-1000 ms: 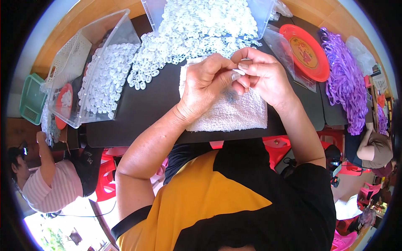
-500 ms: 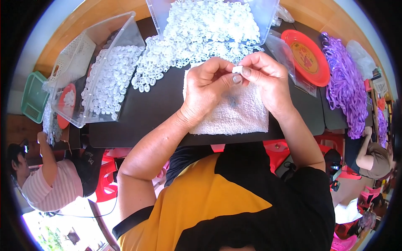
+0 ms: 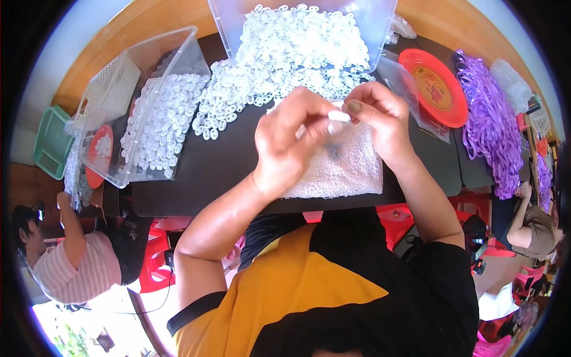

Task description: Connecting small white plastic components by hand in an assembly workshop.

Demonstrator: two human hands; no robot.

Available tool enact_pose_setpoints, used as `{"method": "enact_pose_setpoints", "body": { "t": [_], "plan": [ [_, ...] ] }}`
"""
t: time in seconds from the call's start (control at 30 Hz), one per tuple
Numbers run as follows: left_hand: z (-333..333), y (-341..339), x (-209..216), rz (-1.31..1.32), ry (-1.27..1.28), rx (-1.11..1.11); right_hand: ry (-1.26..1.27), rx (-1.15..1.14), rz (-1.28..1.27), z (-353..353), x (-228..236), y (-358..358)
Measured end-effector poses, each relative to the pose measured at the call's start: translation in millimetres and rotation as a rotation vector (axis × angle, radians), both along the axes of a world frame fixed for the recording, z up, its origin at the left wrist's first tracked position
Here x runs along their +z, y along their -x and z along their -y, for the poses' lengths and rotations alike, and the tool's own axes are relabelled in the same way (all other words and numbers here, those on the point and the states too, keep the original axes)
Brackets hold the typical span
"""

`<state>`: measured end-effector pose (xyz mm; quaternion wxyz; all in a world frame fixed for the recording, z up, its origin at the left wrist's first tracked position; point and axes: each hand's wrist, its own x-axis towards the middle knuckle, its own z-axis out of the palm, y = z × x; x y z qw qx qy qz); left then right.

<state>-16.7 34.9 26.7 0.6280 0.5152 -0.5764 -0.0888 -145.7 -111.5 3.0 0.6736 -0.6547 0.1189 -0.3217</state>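
My left hand (image 3: 285, 140) is pinched on a small white plastic piece (image 3: 339, 116) above the white towel. Close against the other end of that piece is my right hand (image 3: 383, 116), thumb and fingers pressed together. Whatever lies between the right fingertips is hidden. Below both hands the white towel (image 3: 351, 175) lies on the dark table, with a grey-blue mark on it. Just beyond them spreads a heap of small oval white plastic pieces (image 3: 223, 98), each with holes, spilling from a tipped clear bin (image 3: 383, 44).
At left stands another clear bin (image 3: 101, 169) of white pieces, near a white basket (image 3: 110, 86) and a green basket (image 3: 50, 140). A red plate (image 3: 455, 110) and purple ribbons (image 3: 485, 131) lie at right. Other people (image 3: 77, 262) sit on both sides.
My left hand has shifted slightly left and turned, and the white piece sits a little lower, showing more of its length. The right hand stays nearly in place.
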Motion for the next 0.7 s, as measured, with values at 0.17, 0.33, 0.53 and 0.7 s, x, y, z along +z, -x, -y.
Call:
{"method": "enact_pose_setpoints", "body": {
  "t": [0.17,0.33,0.53,0.7],
  "plan": [
    [-66,23,73,0.500,0.084,-0.159,0.585,-0.178,-0.068,-6,-5,-5],
    [-97,28,102,0.592,0.404,-0.437,0.594,-0.186,-0.090,-1,-11,-4],
    [-96,36,108,0.419,0.374,-0.604,0.636,-0.221,-0.055,1,-13,-7],
    [-112,67,105,0.159,0.416,-0.410,0.646,-0.244,-0.020,8,-21,-7]
  ]
}}
